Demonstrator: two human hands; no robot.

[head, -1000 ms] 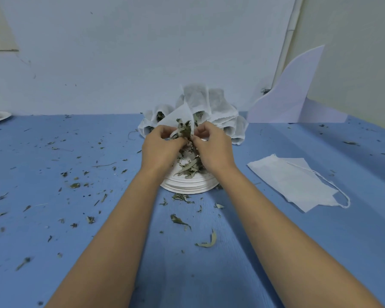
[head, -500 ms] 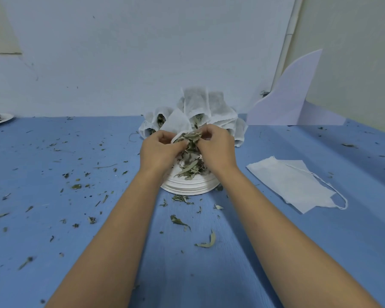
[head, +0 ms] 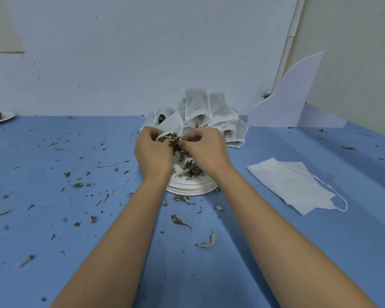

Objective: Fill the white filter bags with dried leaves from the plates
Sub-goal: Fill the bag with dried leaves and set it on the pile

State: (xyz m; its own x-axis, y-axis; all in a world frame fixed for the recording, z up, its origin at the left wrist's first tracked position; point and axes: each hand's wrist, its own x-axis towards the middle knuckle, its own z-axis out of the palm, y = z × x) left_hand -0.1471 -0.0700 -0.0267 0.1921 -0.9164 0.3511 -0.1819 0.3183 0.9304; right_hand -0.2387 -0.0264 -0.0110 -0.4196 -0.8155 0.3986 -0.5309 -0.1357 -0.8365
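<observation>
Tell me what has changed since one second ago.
The right hand has pushed its pinch of dried leaves leftward, to the mouth of the filter bag that the left hand grips. Both grips stayed; the plates, filled bags and empty bags did not move.

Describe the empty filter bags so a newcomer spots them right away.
On the blue table, look right of the plate stack in the middle. The empty bags lie flat there with a loose drawstring, unlike the stuffed bags heaped behind the plates.

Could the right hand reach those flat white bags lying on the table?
Probably yes: the right hand is busy pinching leaves, but the flat bags lie on its side with nothing between.
</observation>
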